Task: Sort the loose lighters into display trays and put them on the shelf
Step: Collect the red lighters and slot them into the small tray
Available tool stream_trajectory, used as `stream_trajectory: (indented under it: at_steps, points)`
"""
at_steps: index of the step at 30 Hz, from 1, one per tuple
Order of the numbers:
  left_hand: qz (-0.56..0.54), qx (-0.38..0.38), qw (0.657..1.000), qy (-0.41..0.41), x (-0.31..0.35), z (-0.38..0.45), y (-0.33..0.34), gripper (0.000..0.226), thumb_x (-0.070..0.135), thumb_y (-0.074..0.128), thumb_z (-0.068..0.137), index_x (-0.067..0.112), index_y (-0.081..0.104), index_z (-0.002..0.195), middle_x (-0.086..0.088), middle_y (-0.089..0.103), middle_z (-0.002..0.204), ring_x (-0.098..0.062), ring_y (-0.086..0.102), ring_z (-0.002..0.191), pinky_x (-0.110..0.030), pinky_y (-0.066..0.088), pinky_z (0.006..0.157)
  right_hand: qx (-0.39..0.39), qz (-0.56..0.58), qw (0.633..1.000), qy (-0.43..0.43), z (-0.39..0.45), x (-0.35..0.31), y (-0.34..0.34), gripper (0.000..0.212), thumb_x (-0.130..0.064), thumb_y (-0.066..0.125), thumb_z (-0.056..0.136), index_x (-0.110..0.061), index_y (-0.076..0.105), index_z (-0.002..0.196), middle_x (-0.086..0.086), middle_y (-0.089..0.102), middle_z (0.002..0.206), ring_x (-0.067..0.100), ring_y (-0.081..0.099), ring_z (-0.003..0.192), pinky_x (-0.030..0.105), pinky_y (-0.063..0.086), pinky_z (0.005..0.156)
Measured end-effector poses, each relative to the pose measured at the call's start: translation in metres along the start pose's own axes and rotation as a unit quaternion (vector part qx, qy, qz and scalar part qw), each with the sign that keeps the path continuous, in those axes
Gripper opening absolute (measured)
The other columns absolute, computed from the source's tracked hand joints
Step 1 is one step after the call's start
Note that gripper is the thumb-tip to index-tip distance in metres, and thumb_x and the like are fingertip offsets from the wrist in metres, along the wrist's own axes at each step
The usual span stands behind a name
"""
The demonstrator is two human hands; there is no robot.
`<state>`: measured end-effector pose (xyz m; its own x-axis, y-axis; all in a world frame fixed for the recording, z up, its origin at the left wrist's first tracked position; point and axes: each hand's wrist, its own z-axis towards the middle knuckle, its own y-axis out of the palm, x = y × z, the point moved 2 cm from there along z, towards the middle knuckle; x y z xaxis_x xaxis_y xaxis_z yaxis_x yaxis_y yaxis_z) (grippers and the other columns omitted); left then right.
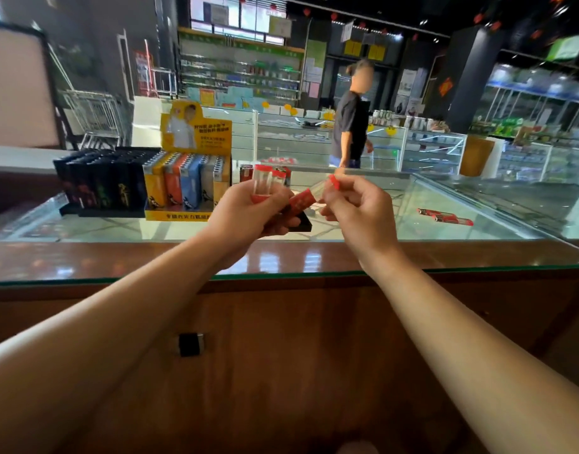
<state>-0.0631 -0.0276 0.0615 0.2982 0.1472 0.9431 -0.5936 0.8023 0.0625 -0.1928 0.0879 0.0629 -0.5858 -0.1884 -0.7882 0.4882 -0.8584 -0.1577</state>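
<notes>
Several red lighters (281,196) gripped in left hand (249,214); one red lighter (330,185) pinched by right hand (360,208) fingers (339,199), above glass table (445,237)

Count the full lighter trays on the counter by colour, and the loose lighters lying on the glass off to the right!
Black display tray: 1
Yellow display tray: 1
Loose red lighters on the glass: 2
Total: 4
</notes>
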Motion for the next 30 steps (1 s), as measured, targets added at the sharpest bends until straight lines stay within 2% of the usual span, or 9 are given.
stream_trajectory:
  at_steps: [6, 9, 11, 13, 16, 19, 22, 26, 30]
  points:
    - [0.018, 0.042, 0.999, 0.007, 0.003, 0.000, -0.027, 0.021, -0.012, 0.064, 0.084, 0.008, 0.065, 0.094, -0.007, 0.068, 0.074, -0.014, 0.066, 0.066, -0.025, 0.051, 0.059, 0.001, 0.071, 0.996, 0.046, 0.006, -0.006, 0.025, 0.002, -0.016, 0.066, 0.092, -0.014, 0.067, 0.091, 0.000, 0.071, 0.075, 0.011, 0.067, 0.063, 0.030, 0.058, 0.066]
    - [0.036, 0.101, 0.994, 0.030, 0.003, 0.001, -0.039, 0.015, -0.005, 0.068, 0.085, 0.009, 0.065, 0.088, 0.000, 0.065, 0.067, -0.010, 0.062, 0.060, -0.026, 0.051, 0.059, -0.043, -0.020, 0.999, 0.025, 0.008, -0.003, 0.032, 0.009, -0.028, 0.067, 0.087, -0.021, 0.067, 0.080, -0.001, 0.070, 0.073, 0.014, 0.066, 0.064, 0.042, 0.057, 0.070]
    - [0.065, 0.123, 0.989, 0.053, 0.003, 0.003, -0.048, 0.011, 0.001, 0.071, 0.085, 0.010, 0.066, 0.084, 0.001, 0.063, 0.065, -0.011, 0.058, 0.059, -0.030, 0.051, 0.060, -0.085, -0.102, 0.991, 0.014, 0.006, -0.002, 0.034, 0.013, -0.031, 0.067, 0.086, -0.025, 0.067, 0.075, -0.005, 0.068, 0.070, 0.017, 0.066, 0.071, 0.040, 0.055, 0.071]
    - [0.099, 0.130, 0.984, 0.073, 0.004, 0.005, -0.053, 0.010, 0.004, 0.073, 0.085, 0.012, 0.067, 0.082, 0.001, 0.063, 0.064, -0.012, 0.057, 0.058, -0.034, 0.051, 0.061, -0.118, -0.152, 0.981, -0.003, 0.004, -0.001, 0.036, 0.003, -0.030, 0.069, 0.086, -0.028, 0.069, 0.084, -0.010, 0.067, 0.078, 0.011, 0.063, 0.076, 0.029, 0.053, 0.066]
    - [0.154, 0.134, 0.975, 0.086, 0.005, 0.009, -0.055, 0.010, 0.008, 0.077, 0.082, 0.015, 0.070, 0.083, -0.001, 0.068, 0.069, -0.012, 0.060, 0.060, -0.039, 0.056, 0.066, -0.131, -0.185, 0.970, -0.093, 0.002, -0.006, 0.040, 0.029, -0.021, 0.071, 0.084, -0.029, 0.065, 0.112, -0.010, 0.065, 0.094, 0.009, 0.059, 0.079, 0.018, 0.048, 0.065]
    - [0.189, 0.136, 0.968, 0.093, 0.005, 0.013, -0.054, 0.011, 0.015, 0.080, 0.080, 0.017, 0.070, 0.080, 0.005, 0.069, 0.065, -0.007, 0.061, 0.057, -0.034, 0.057, 0.064, -0.135, -0.253, 0.937, -0.200, -0.003, -0.009, 0.051, 0.040, -0.025, 0.073, 0.083, -0.026, 0.062, 0.121, -0.006, 0.064, 0.098, 0.010, 0.053, 0.083, 0.024, 0.043, 0.071]
    - [0.197, 0.125, 0.969, 0.086, 0.002, 0.016, -0.053, 0.011, 0.017, 0.080, 0.081, 0.018, 0.069, 0.078, 0.002, 0.070, 0.067, -0.009, 0.061, 0.057, -0.033, 0.055, 0.061, -0.096, -0.318, 0.912, -0.242, -0.004, -0.009, 0.059, 0.040, -0.030, 0.076, 0.081, -0.020, 0.062, 0.118, -0.004, 0.067, 0.098, 0.011, 0.052, 0.084, 0.025, 0.037, 0.070]
    - [0.179, 0.098, 0.976, 0.072, 0.000, 0.019, -0.054, 0.006, 0.015, 0.076, 0.085, 0.014, 0.070, 0.083, -0.008, 0.072, 0.072, -0.012, 0.060, 0.058, -0.031, 0.050, 0.058, -0.095, -0.311, 0.915, -0.237, -0.002, -0.007, 0.064, 0.035, -0.026, 0.070, 0.086, -0.019, 0.061, 0.119, -0.003, 0.070, 0.095, 0.016, 0.064, 0.080, 0.028, 0.050, 0.068]
    - [0.166, 0.081, 0.981, 0.053, 0.002, 0.022, -0.055, 0.008, 0.020, 0.066, 0.094, 0.012, 0.068, 0.091, -0.005, 0.075, 0.079, -0.013, 0.062, 0.059, -0.028, 0.051, 0.057, -0.101, -0.257, 0.940, -0.199, 0.002, -0.001, 0.065, 0.044, -0.016, 0.062, 0.090, -0.024, 0.054, 0.133, 0.000, 0.073, 0.086, 0.017, 0.067, 0.069, 0.035, 0.057, 0.065]
